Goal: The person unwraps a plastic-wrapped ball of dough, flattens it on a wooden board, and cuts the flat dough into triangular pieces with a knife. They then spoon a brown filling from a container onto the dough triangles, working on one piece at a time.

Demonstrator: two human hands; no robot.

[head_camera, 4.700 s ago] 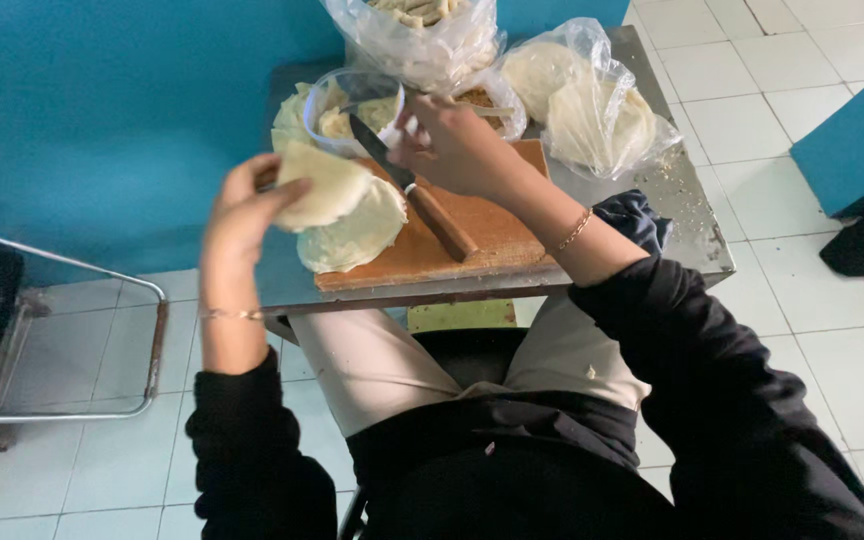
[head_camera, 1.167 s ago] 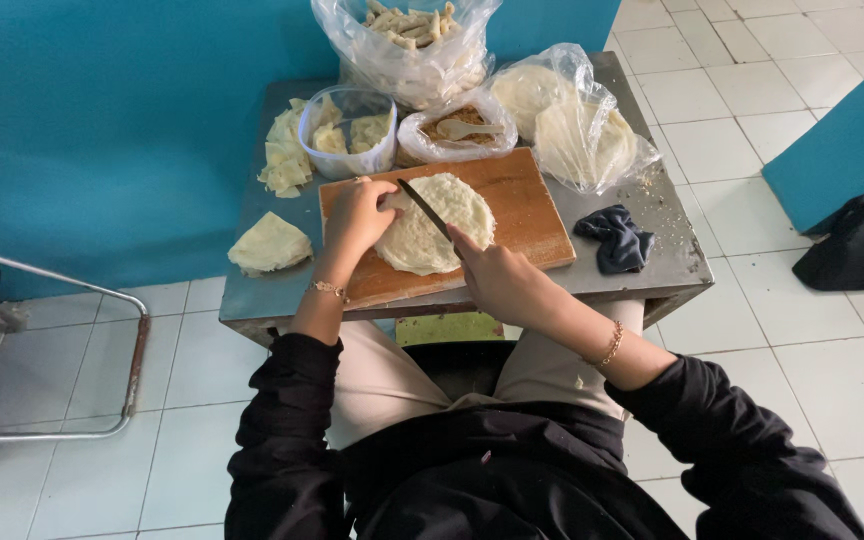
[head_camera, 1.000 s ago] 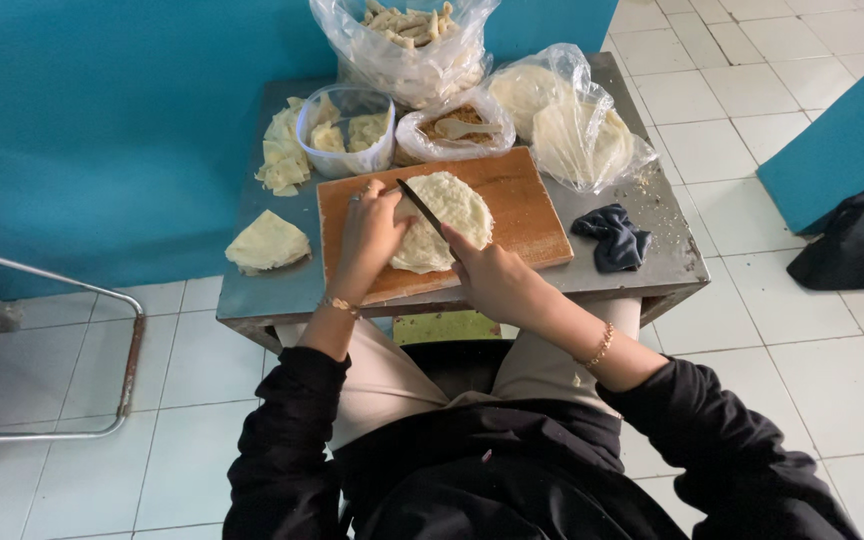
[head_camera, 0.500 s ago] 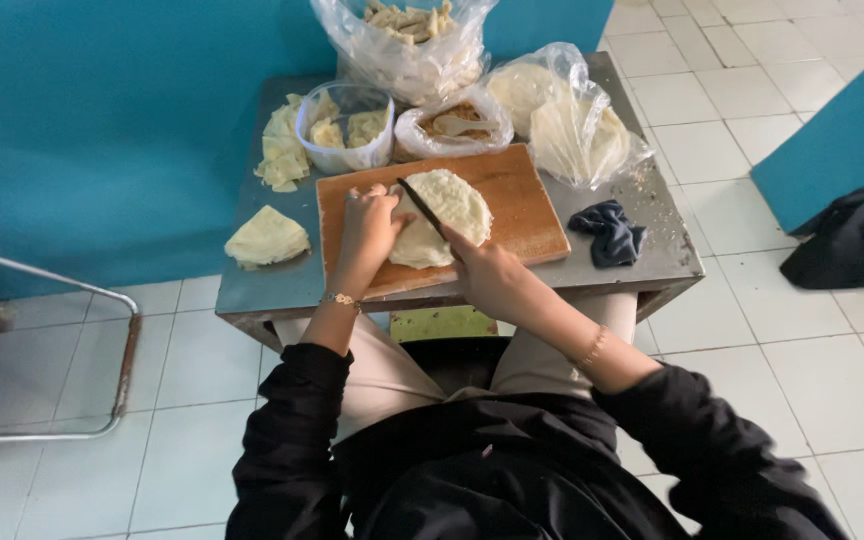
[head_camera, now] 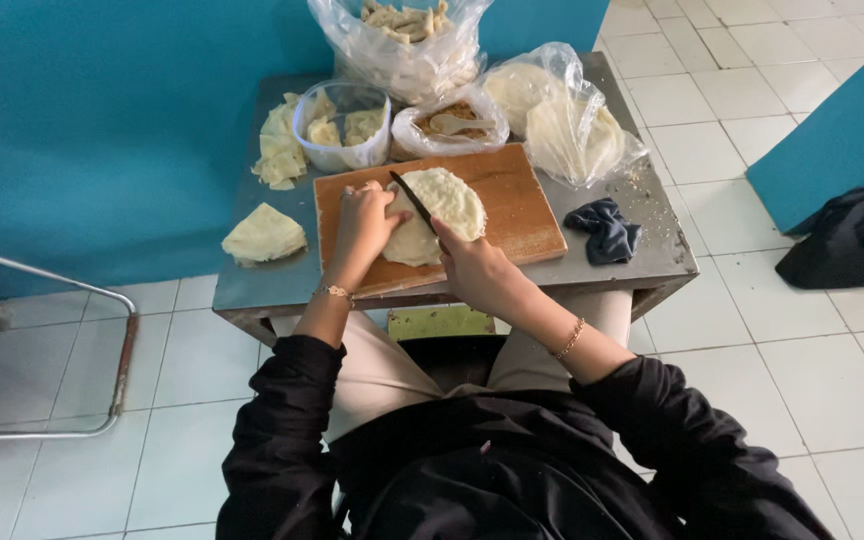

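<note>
The right hand [head_camera: 477, 270] has its fingers clenched round the handle of a dark-bladed kitchen knife [head_camera: 414, 202], its blade laid across a pale, round stack of thin dough sheets [head_camera: 432, 215] on the brown wooden cutting board [head_camera: 512, 200]. The left hand [head_camera: 364, 220] presses the stack flat, fingers spread. It looks soft, floppy and tearable; best pinned from above. Beyond, on the grey metal counter [head_camera: 652, 250]: a clear plastic tub of cut pieces [head_camera: 342, 125] and clear plastic bags of pale wrappers [head_camera: 552, 110].

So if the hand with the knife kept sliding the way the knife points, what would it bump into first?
Probably the clear tub of pale pieces behind the wooden board. The right hand aims the knife up and left across the flat dough; depth is hard to judge.
</note>
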